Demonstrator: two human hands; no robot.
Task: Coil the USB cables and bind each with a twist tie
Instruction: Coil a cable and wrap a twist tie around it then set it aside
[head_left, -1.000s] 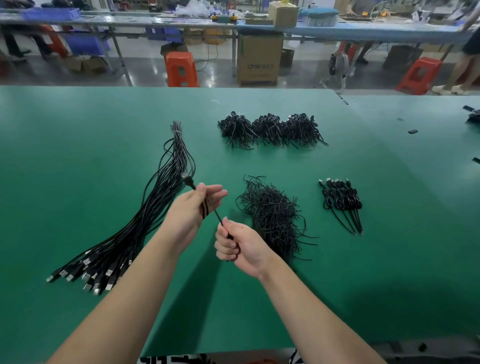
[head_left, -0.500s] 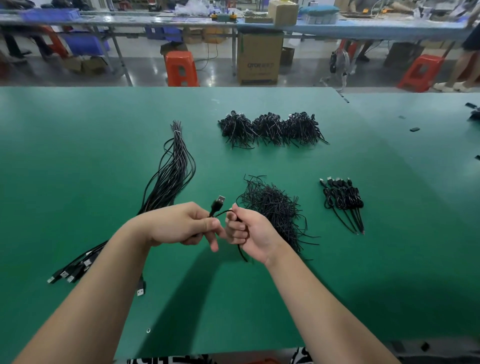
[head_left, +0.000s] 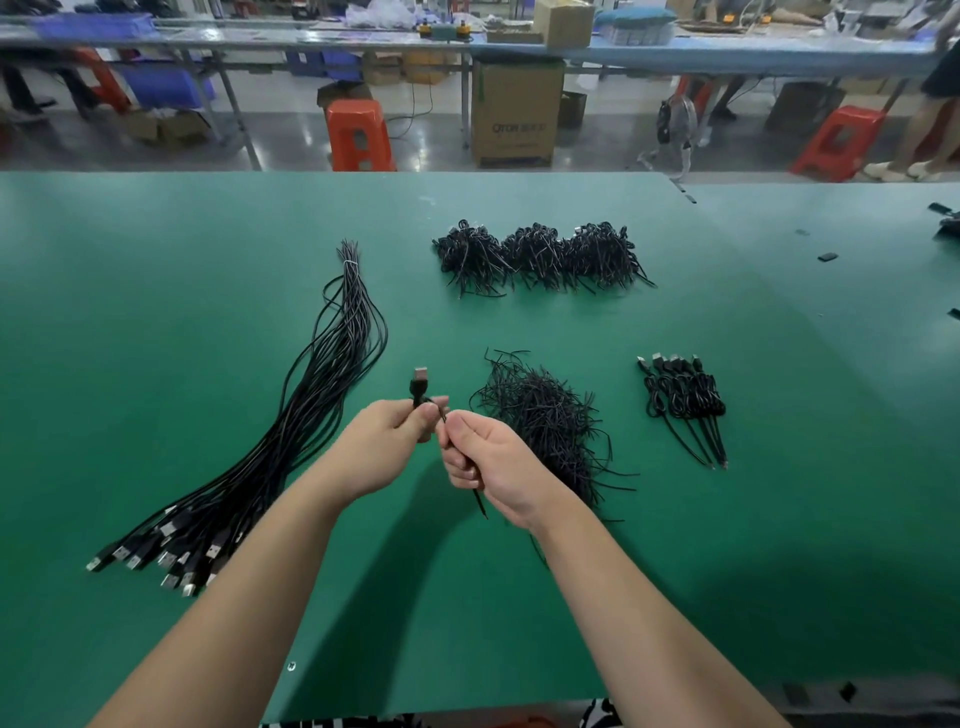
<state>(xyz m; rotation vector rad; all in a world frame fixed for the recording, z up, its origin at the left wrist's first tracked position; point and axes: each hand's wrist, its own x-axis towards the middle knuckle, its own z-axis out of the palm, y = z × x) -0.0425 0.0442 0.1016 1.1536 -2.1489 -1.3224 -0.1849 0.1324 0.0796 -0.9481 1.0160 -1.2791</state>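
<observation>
Black USB cable sits coiled in the left hand, plug poking up past the curled fingers; the right hand, touching it, pinches the cable's tail. Right of the cable lies the loose twist-tie pile; left, the uncoiled cable bundle.

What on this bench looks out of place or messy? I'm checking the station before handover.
Nothing looks damaged or spilled. The twist tie pile is loose, with strands straggling out toward the right hand. Small dark bits lie scattered at the table's far right. Uncoiled cables and finished coils lie tidily.
</observation>
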